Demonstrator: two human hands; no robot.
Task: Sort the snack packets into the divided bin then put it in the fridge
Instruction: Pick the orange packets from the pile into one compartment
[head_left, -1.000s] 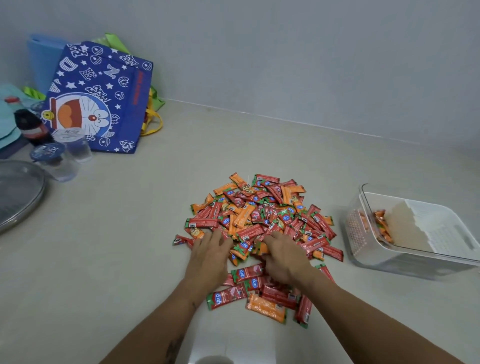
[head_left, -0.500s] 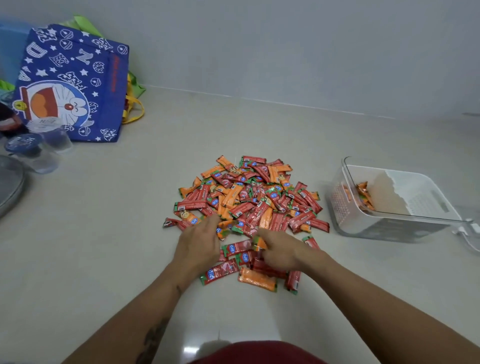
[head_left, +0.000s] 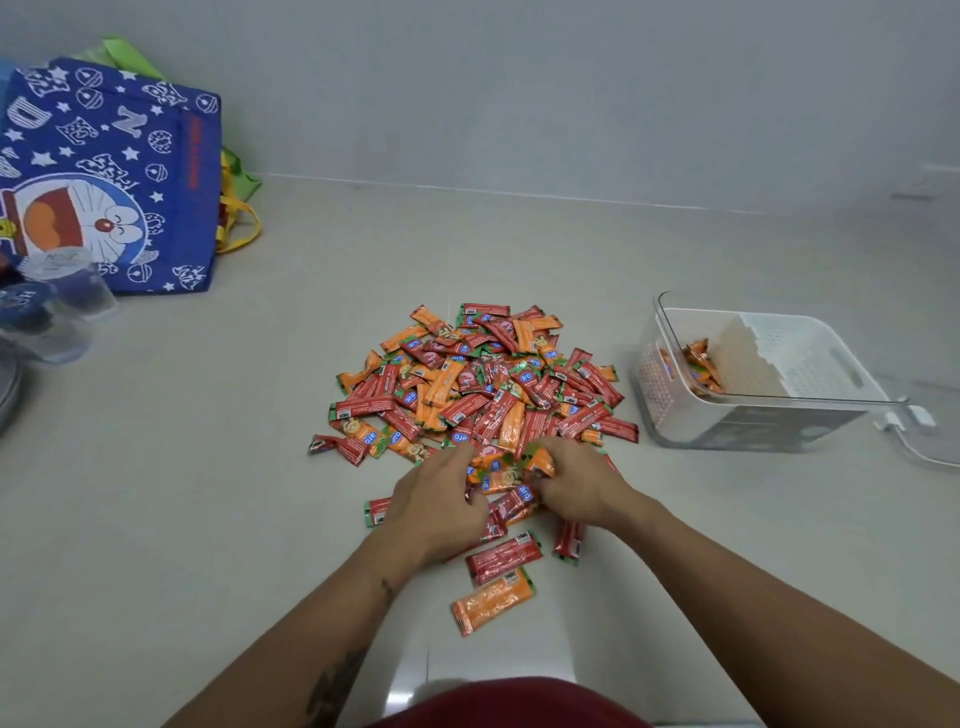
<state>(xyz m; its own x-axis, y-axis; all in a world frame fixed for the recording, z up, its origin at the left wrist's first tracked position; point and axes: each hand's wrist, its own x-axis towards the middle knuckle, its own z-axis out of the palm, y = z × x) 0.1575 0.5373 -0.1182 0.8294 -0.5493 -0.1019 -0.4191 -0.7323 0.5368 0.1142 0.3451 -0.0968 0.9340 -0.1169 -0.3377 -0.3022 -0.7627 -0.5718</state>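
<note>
Left hand (head_left: 441, 499): grip curled on packets at pile's near edge | Right hand (head_left: 582, 486): grip pinching orange packets (head_left: 537, 462) | Snack packet pile (head_left: 478, 384): on bench (head_left: 208, 493) | Divided bin (head_left: 769, 410): right of pile, orange packets inside

pkts (head_left: 475, 387): glossy foil | bin (head_left: 779, 415): clear plastic | bag (head_left: 111, 171): cloth

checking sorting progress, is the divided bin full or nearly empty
Nearly empty: the divided bin holds only a few orange packets in its left compartment; the right one looks bare. The mixed pile remains outside.
</note>
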